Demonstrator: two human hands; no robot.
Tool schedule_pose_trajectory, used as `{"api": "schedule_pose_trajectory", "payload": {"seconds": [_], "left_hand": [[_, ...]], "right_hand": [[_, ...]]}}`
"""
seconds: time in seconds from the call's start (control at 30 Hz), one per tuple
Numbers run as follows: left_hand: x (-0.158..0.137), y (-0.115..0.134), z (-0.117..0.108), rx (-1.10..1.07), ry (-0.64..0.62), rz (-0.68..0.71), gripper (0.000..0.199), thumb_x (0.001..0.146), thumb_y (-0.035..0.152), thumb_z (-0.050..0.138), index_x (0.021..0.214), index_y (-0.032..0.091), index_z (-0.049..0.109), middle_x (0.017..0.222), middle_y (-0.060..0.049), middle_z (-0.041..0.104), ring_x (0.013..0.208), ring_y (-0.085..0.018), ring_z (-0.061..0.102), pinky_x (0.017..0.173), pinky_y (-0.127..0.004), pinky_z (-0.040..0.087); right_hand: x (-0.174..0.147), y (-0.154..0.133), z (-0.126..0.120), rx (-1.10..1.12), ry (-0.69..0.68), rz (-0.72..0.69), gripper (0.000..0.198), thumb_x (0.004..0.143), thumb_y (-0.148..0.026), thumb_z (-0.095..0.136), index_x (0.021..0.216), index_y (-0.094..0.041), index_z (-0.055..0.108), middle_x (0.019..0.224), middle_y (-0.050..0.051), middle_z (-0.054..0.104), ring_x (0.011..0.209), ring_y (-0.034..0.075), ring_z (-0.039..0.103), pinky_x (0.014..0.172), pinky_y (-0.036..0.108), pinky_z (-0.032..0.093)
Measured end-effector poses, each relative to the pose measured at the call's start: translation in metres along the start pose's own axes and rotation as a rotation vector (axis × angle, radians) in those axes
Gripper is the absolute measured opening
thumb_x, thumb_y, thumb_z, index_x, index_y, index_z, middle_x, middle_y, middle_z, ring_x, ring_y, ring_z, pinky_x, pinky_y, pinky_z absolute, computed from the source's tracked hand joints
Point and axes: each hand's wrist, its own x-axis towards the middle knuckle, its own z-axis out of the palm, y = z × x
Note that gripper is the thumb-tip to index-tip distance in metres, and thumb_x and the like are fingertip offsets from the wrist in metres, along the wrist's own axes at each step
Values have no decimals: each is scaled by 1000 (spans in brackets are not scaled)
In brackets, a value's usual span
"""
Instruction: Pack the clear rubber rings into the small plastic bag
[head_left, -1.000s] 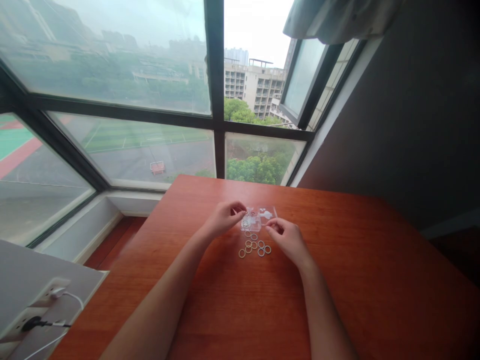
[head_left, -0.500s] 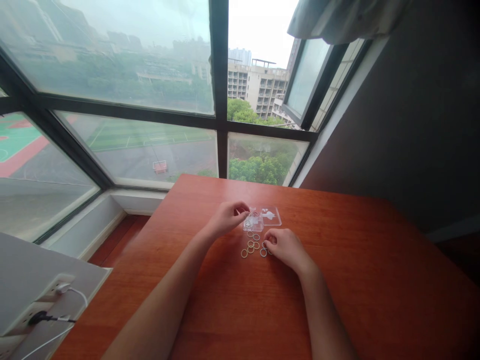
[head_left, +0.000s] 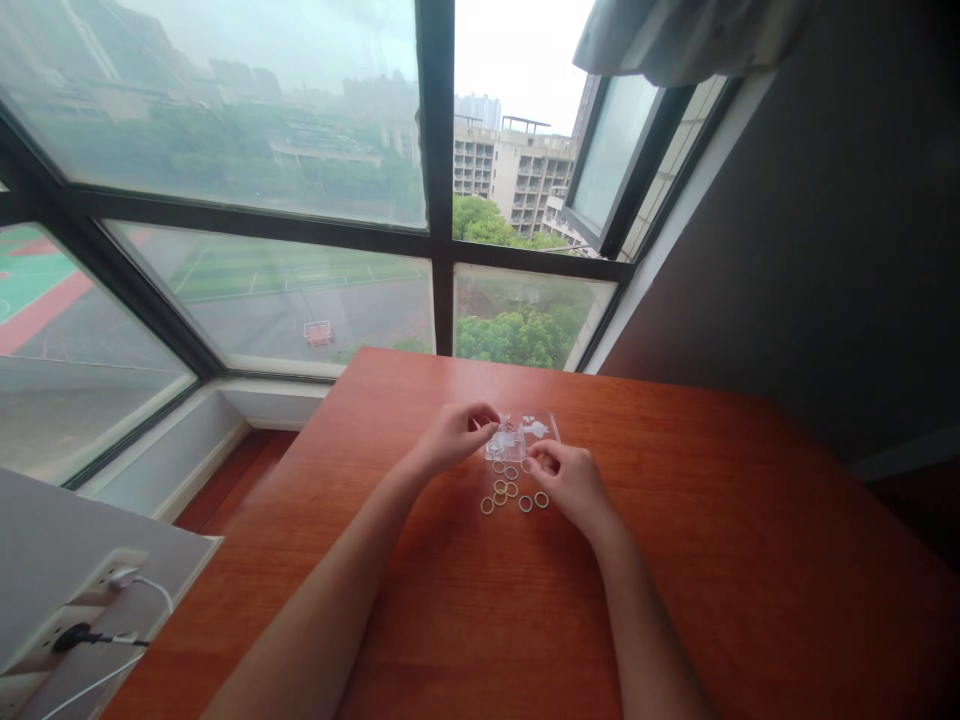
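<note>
A small clear plastic box [head_left: 513, 447] with its lid [head_left: 546, 424] folded open lies on the wooden table; the lid bears a white printed figure. A few thin rings that look like hair ties are inside. My left hand [head_left: 459, 436] is closed at the box's left edge, thumb and fingertips on it. In front of the box lie several loose hair ties [head_left: 487, 506], pale yellow, greenish and grey-blue. My right hand [head_left: 571, 480] is closed in a pinch just below the lid, with one hair tie [head_left: 526, 465] at its fingertips.
The reddish-brown table [head_left: 720, 560] reaches to the window frame [head_left: 442, 300] at the back. A dark wall [head_left: 825, 230] stands on the right. At lower left, plugs and cables [head_left: 105, 636] come out of wall sockets beside the table.
My right hand has lifted from the loose hair ties on the right and moved up towards the box, a hair tie in its fingers. My left hand has stayed in place.
</note>
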Motion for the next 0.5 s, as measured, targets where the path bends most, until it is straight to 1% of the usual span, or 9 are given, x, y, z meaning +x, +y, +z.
{"api": "schedule_pose_trajectory", "payload": {"seconds": [0.07,0.17,0.27,0.5], "left_hand": [[-1,4,3,-29,-19,-5,21,80,30,58,85,13,69,75,-4,67,65,-12,55,58,-22,42],[-2,11,9,-97,-97,-29,23,81,32,58,85,13,69,74,-4,66,64,-12,54,57,-21,41],[-3,17,14,-128,-156,-34,24,81,35,58,84,13,68,72,-3,64,62,-11,53,57,-21,41],[-4,20,23,-125,-208,1,20,81,31,58,79,13,66,70,-3,64,62,-11,55,56,-21,41]], "right_hand": [[1,0,0,40,83,-7,15,77,-29,56,76,-20,67,50,-5,49,48,10,44,53,21,33],[1,0,0,56,134,-10,17,77,-31,55,75,-19,66,49,-5,46,47,10,42,52,21,33],[1,-1,0,52,139,-14,17,77,-32,55,74,-19,66,49,-5,45,47,10,42,52,21,32],[0,-3,-1,52,127,-39,16,78,-31,56,74,-19,66,48,-6,43,47,10,40,52,21,32]]}}
